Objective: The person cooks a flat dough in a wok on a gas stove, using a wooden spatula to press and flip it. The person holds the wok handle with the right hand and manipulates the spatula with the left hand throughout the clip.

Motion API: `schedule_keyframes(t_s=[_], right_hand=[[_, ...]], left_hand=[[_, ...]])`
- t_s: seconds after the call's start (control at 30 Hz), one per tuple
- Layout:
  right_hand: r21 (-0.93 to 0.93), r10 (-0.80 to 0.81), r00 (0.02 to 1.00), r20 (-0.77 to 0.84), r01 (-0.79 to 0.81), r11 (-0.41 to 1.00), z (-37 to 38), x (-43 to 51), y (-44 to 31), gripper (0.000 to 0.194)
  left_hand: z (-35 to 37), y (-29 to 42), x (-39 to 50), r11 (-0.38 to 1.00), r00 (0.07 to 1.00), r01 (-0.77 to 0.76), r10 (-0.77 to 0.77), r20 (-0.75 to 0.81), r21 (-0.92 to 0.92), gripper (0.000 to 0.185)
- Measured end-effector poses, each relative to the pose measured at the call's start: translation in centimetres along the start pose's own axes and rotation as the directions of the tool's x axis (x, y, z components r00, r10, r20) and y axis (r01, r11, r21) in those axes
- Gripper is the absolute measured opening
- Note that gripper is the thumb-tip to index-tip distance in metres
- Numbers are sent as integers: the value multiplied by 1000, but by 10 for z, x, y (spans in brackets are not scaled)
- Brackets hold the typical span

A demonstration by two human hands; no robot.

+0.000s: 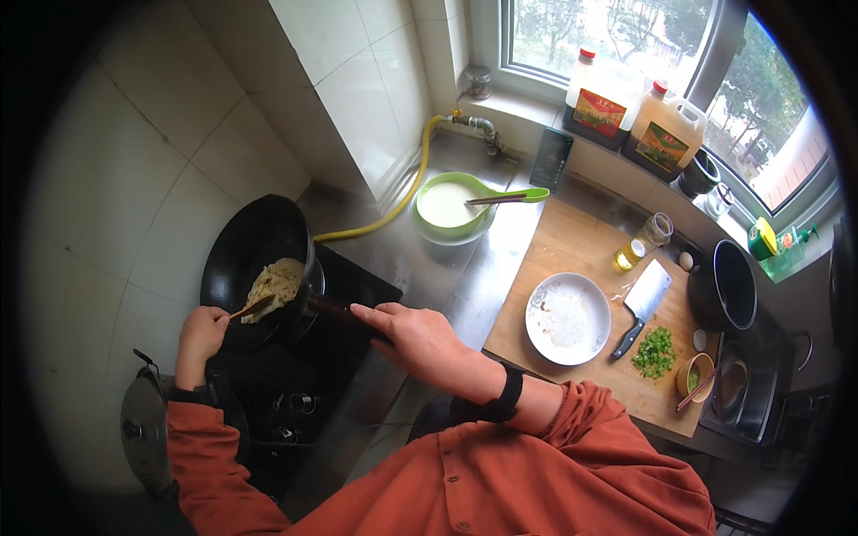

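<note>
My left hand (203, 333) grips a wooden spatula (253, 307), its blade against a pale, browned pancake-like piece of food (276, 285) in the black wok (234, 234). The wok is tilted on the gas stove, with its bowl towards the tiled wall. My right hand (415, 335) is closed around the wok's dark wooden handle (345, 315). The far end of the handle is hidden under my fingers.
A lidded pot (144, 415) stands close to my left forearm. Behind the stove, a yellow gas hose (409, 201) runs past a green bowl of batter (446, 204). To the right, a wooden cutting board (503, 335) carries a white plate (570, 321), a cleaver (647, 295) and chopped greens (655, 353).
</note>
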State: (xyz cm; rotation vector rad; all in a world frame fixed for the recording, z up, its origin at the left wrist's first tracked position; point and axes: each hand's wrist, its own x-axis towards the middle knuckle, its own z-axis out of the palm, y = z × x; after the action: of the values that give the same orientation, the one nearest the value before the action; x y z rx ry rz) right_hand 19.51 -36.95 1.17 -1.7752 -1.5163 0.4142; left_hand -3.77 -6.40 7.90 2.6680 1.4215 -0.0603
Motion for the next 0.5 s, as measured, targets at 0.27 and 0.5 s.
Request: schedule_keyframes(t_s=[0.27,0.5], right_hand=[[-12,4,1000,7,-4,1000,-1,0,-1,55],[-2,-12,1000,-11,12,1000,0,1,-1,55]], left_hand=[[3,-8,6,1000,998,-15,15,-68,4,20],[3,-1,8,1000,1000,10,-10,5,-8,20]])
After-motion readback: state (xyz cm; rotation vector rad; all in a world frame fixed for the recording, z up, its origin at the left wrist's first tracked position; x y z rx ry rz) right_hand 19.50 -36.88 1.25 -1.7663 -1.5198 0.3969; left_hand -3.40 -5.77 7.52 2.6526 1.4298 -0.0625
